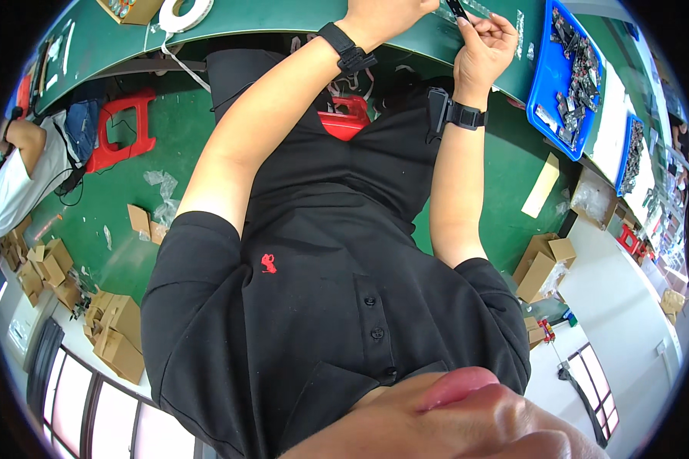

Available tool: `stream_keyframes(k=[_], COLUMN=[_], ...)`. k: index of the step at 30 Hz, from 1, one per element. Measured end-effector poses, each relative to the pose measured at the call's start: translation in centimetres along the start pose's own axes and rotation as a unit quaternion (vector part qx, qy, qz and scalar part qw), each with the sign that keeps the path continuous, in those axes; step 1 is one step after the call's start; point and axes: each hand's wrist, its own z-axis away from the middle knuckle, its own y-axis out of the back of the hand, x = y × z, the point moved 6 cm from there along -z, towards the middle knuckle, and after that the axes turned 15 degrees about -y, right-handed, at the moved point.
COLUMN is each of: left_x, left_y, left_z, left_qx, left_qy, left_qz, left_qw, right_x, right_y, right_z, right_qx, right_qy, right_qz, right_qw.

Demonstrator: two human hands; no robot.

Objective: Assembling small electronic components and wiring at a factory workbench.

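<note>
At the green table's (283,21) near edge, my right hand (486,50) pinches a small black strip-shaped part (457,9) between thumb and fingers. Its remaining fingers are curled. My left hand (386,17) is just to the left, its fingers drawn together and partly cut off by the upper edge of the picture. Whatever those fingertips hold cannot be made out. Between the two hands the black part points up out of view. Each wrist wears a black strap with a small device.
Right of my hands, a blue tray (540,96) holds many small dark parts; another blue tray (623,172) lies beyond. A white tape roll (167,21) and a cardboard box (147,11) are at left. Red stool (99,145), another person (19,183) and cartons (119,336) stand around.
</note>
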Motion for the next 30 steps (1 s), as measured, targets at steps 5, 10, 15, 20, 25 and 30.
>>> stream_keyframes(k=[5, 10, 15, 20, 25, 30], left_x=[0.0, 0.0, 0.2, 0.3, 0.3, 0.3], left_y=[-0.3, -0.5, -0.4, -0.4, -0.2, -0.4], left_z=[-0.3, -0.4, -0.5, -0.3, -0.2, -0.1], left_qx=[-0.006, -0.026, -0.047, -0.039, -0.035, -0.023], left_qy=[-0.001, 0.005, -0.013, -0.026, -0.018, -0.018], left_qz=[0.003, 0.011, 0.008, 0.011, 0.007, 0.005], left_qw=[1.0, 1.0, 0.999, 0.999, 0.999, 1.0], right_x=[-0.1, -0.3, 0.2, -0.4, -0.1, -0.1], right_y=[-0.3, -0.5, -0.4, -0.7, -0.7, 0.3], right_z=[0.3, 0.7, 0.8, 0.8, 0.8, 0.4], right_qx=[0.001, 0.013, 0.025, 0.029, 0.095, 0.054], right_qy=[0.016, 0.039, 0.042, 0.045, -0.003, 0.029], right_qz=[0.041, 0.078, 0.104, 0.059, 0.089, 0.058], right_qw=[0.999, 0.996, 0.993, 0.997, 0.991, 0.996])
